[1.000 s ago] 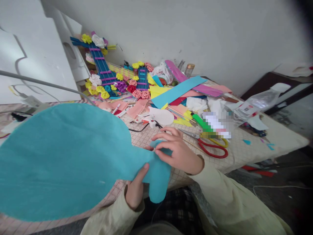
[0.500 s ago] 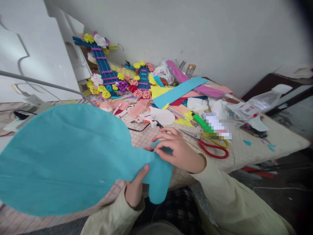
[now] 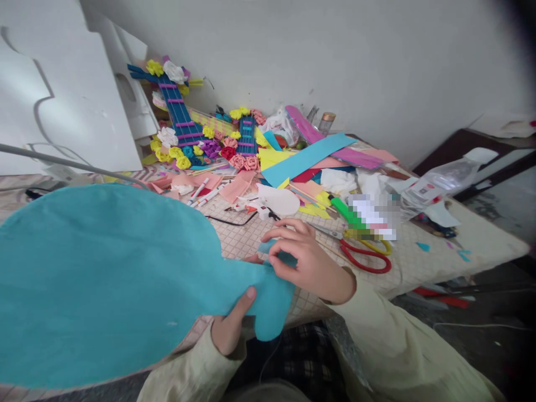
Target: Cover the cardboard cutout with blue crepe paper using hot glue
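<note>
A large flat teal paper cutout, round at the left with a narrow neck and a T-shaped end at the right, is held above the table. My left hand grips the neck from below, thumb on top and fingers mostly hidden behind. My right hand pinches the upper edge of the T-shaped end between thumb and index finger, its other fingers bent. Just beyond lie scissors with red and yellow handles. A white glue gun with a black cord sits past my right fingertips.
Paper instrument shapes with crepe flowers lean at the back left. Blue paper strips, scraps, markers and a green tool clutter the middle. A clear plastic bottle lies at the right, near the table edge. A grey cable crosses at left.
The cutout's round end has dipped and shifted a little to the left, and its T-shaped end has tilted slightly up. Both hands keep their hold almost unmoved.
</note>
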The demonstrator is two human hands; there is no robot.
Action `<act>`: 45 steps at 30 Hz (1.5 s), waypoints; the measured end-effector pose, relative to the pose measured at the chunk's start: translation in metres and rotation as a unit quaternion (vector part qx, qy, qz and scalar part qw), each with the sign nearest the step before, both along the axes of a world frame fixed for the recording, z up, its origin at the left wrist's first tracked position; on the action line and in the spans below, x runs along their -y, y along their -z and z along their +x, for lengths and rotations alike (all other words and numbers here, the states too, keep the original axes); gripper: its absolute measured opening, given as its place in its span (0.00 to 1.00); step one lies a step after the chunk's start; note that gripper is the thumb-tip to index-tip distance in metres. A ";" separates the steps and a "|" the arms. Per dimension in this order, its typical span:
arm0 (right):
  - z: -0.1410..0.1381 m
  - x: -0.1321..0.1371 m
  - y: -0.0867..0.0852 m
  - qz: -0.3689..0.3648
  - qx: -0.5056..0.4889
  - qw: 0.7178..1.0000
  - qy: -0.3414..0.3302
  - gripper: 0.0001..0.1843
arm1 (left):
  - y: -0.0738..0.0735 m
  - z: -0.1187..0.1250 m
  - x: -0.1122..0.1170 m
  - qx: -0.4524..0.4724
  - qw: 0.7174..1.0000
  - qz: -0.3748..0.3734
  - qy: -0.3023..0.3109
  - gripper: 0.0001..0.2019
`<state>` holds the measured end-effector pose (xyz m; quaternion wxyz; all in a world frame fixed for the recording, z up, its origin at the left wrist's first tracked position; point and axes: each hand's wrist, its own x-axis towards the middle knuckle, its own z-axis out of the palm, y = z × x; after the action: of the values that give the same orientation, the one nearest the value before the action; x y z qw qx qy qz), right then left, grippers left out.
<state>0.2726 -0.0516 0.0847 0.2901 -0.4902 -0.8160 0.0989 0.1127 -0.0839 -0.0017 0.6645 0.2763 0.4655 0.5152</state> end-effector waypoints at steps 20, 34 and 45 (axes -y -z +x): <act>0.039 -0.041 0.041 0.043 -0.154 0.975 0.153 0.08 | -0.003 -0.018 0.024 -0.080 0.994 0.037 -0.064 0.25; 0.034 -0.116 0.044 -0.250 -0.125 0.946 0.166 0.30 | 0.025 -0.049 0.050 -0.134 0.971 0.037 -0.196 0.10; 0.016 -0.129 0.056 -0.341 -0.300 0.878 0.148 0.19 | 0.023 -0.060 0.038 -0.119 0.975 -0.052 -0.183 0.15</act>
<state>0.2890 0.0769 0.0289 0.3471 -0.6205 -0.5232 0.4699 0.0528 -0.1223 -0.0242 0.5125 0.2111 0.6097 0.5666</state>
